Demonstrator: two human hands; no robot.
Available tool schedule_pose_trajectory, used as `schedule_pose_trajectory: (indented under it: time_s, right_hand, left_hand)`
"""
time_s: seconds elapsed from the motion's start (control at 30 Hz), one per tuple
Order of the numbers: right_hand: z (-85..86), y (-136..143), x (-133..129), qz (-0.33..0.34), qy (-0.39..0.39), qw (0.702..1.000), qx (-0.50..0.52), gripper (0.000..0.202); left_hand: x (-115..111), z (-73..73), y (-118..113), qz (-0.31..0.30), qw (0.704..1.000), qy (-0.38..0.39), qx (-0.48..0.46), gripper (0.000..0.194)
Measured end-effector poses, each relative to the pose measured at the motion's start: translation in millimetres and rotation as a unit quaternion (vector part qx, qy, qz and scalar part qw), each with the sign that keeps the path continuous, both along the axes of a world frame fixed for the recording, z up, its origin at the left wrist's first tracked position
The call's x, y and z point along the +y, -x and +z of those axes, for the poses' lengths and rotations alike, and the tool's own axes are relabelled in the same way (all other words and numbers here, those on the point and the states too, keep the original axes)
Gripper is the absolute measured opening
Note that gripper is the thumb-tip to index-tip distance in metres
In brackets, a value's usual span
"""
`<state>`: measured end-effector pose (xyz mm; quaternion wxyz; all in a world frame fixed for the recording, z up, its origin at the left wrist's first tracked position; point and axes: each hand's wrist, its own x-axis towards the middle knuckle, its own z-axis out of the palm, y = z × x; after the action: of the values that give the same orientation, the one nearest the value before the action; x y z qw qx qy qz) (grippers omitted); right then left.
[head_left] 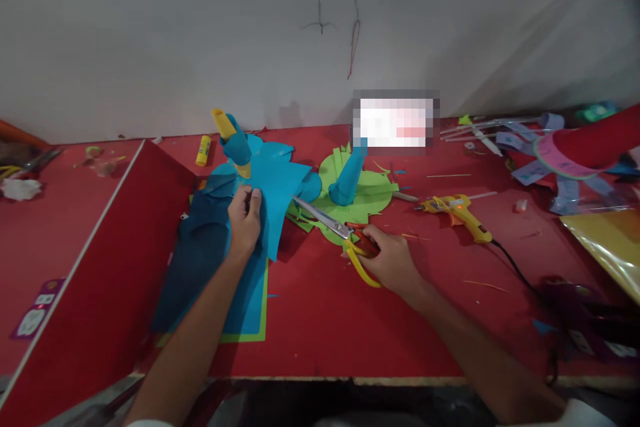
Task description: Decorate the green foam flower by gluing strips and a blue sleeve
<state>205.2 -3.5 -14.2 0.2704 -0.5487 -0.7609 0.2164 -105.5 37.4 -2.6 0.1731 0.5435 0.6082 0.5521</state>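
Observation:
My left hand (245,219) pinches a blue paper sheet (281,197) by its left side, thumb on top. In my right hand (390,259) is a pair of scissors (361,257) with yellow and red handles. Its blades point up and left, and their tip meets the right edge of the blue sheet. Behind the sheet stands a blue paper flower shape (235,143) with a yellow rolled tip. Right of it, a blue paper cone (350,177) rises from green leaf-like paper (377,190). More blue sheets (253,310) lie under my left forearm.
A yellow glue gun (463,215) with a black cord lies on the red table (320,333). A glue stick (203,151) stands at the back. A red divider (120,260) rises at left. Yellow wrapped sheets (605,247) and a pink-banded paper piece (547,157) are at right.

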Motion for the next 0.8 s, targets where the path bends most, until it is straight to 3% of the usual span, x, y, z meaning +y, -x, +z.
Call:
schedule_pose_trajectory:
  time_s: [0.2,0.4,0.8]
  right_hand:
    - [-3.0,0.2,1.1,0.008,0.006,1.000,0.012,0.038]
    - [-3.5,-2.3,1.3,0.047,-0.043,0.998,-0.009,0.041]
    - [-8.6,-8.1,7.9,0.069,-0.046,0.996,-0.030,0.035]
  left_hand:
    - [-3.2,1.3,-0.4,0.010,0.999,0.023,0.021,0.044]
    - [-7.4,1.7,-2.2,0.009,0.998,0.038,0.047,0.038]
    - [-3.9,2.3,-5.1,0.007,0.999,0.040,0.029,0.037]
